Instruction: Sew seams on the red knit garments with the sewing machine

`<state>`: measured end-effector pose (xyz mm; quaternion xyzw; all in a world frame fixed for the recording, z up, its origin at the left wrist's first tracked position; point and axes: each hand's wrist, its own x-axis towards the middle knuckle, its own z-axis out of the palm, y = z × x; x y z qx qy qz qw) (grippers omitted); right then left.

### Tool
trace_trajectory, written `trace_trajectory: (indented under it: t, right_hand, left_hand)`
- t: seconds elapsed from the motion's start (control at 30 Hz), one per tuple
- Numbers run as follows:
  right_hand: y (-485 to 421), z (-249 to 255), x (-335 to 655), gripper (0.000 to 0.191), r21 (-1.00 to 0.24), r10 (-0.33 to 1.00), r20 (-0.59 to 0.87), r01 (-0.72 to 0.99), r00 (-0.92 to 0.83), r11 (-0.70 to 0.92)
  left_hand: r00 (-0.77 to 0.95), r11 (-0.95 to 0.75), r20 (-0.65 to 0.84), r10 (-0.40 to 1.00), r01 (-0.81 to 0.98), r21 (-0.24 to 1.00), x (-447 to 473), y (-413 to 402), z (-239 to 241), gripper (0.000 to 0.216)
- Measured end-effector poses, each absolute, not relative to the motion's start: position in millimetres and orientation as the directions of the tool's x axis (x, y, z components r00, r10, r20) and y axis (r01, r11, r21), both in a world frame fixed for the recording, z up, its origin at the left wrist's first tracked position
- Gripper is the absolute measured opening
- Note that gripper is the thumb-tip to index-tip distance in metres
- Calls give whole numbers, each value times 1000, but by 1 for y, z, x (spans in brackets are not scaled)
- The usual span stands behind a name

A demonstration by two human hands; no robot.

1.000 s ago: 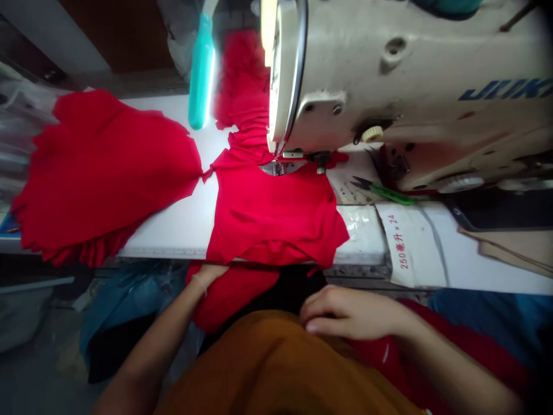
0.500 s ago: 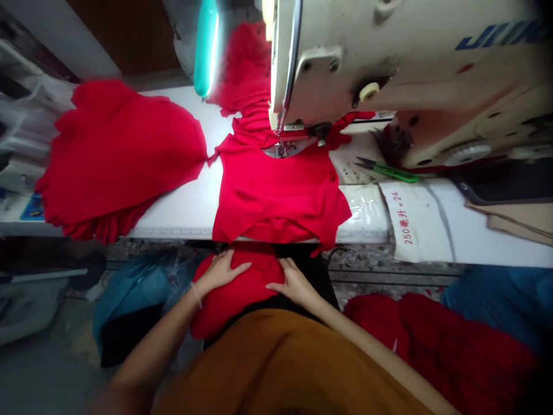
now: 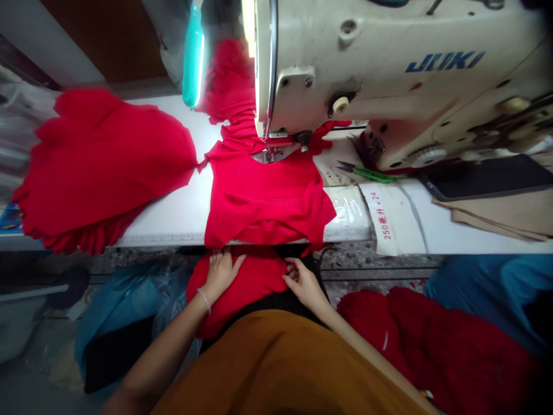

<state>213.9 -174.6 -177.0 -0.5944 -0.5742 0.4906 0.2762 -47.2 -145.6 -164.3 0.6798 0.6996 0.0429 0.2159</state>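
Across my lap lies a folded red fabric piece [image 3: 254, 282], below the table edge. My left hand [image 3: 221, 274] rests flat on its left part, with thumb and fingers apart. At the right edge of that piece, my right hand [image 3: 300, 282] has its fingers curled and its thumb close to them, pinching the cloth's border. Above both hands, a red garment piece [image 3: 268, 199] is spread on the table and reaches under the needle area of the sewing machine [image 3: 328, 69]. Its lower edge hangs slightly over the table's front.
A stack of red cut pieces [image 3: 112, 161] lies on the left of the table [image 3: 164, 222]. Green-handled thread snips [image 3: 367, 172], a phone [image 3: 488, 176] and brown card [image 3: 496, 210] are on the right. Dark red cloth [image 3: 432, 334] and blue bags [image 3: 125, 305] sit below.
My right hand has gone from lying spread on the lap fabric to curled fingers at its edge. My left hand stays on the cloth. The view has shifted slightly right.
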Motion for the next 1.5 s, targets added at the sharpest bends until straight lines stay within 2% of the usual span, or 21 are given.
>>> trace_trajectory:
  t: [0.1, 0.17, 0.23, 0.33, 0.4, 0.47, 0.53, 0.63, 0.7, 0.83, 1.03, 1.17, 1.23, 1.3, 1.4, 1.5]
  right_hand:
    - [-177, -163, 215, 39, -912, 968, -202, 390, -151, -129]
    - [-176, -150, 214, 34, -931, 963, -173, 353, -207, -92]
    - [-175, -134, 213, 31, -954, 947, -143, 296, -288, -53]
    - [-171, -108, 215, 27, -979, 903, -73, 202, -424, 16]
    - [-168, -93, 217, 26, -988, 883, -47, 152, -466, 27]
    - [-162, -82, 218, 31, -995, 895, -63, 102, -442, -20]
    - [-155, -76, 215, 35, -993, 893, -121, 41, -433, -115]
    - [-141, -69, 205, 26, -968, 851, -212, -16, -481, -250]
    - [-133, -62, 198, 24, -948, 850, -253, -59, -462, -314]
    - [-122, -44, 190, 31, -901, 892, -286, -220, -350, -375]
    - [-113, -31, 194, 30, -854, 881, -287, -316, -376, -413]
    - [-111, -27, 197, 23, -931, 941, -178, -260, -288, -256]
    - [-112, -22, 199, 16, -969, 957, -92, -196, -274, -149]
    - [-115, -14, 199, 7, -994, 945, 54, -104, -322, 21]
    - [-118, 1, 196, 20, -937, 777, 301, -21, -553, 348]
    - [-113, 17, 186, 33, -757, 526, 474, -22, -706, 653]
  left_hand:
    - [247, -154, -156, 956, 880, 449, -38, -152, -146, 47]
    - [475, -336, -93, 875, 733, 592, -28, -150, -132, 45]
    - [638, -404, -69, 767, 564, 720, -16, -142, -120, 53]
    - [776, -314, -121, 619, 386, 868, -1, -123, -104, 64]
    - [814, -152, -167, 556, 298, 942, 5, -113, -93, 50]
    - [767, 10, -220, 603, 268, 963, 7, -108, -79, 33]
    - [674, 123, -266, 689, 253, 960, 7, -107, -62, 29]
    - [574, 216, -292, 765, 198, 956, 2, -107, -37, 25]
    - [477, 247, -296, 827, 164, 955, -4, -107, -23, 25]
    - [348, 259, -284, 893, 118, 959, -21, -108, -8, 30]
    - [266, 238, -300, 916, 240, 941, -38, -114, 4, 28]
    - [228, 351, -376, 898, 144, 925, -41, -118, 1, 31]
    - [181, 345, -357, 916, 96, 934, -44, -121, -7, 31]
    - [129, 306, -310, 942, 49, 951, -50, -124, -16, 29]
    - [78, 271, -275, 958, 50, 961, -66, -126, -18, 28]
    - [141, 147, -190, 972, 270, 952, -87, -113, 13, 22]
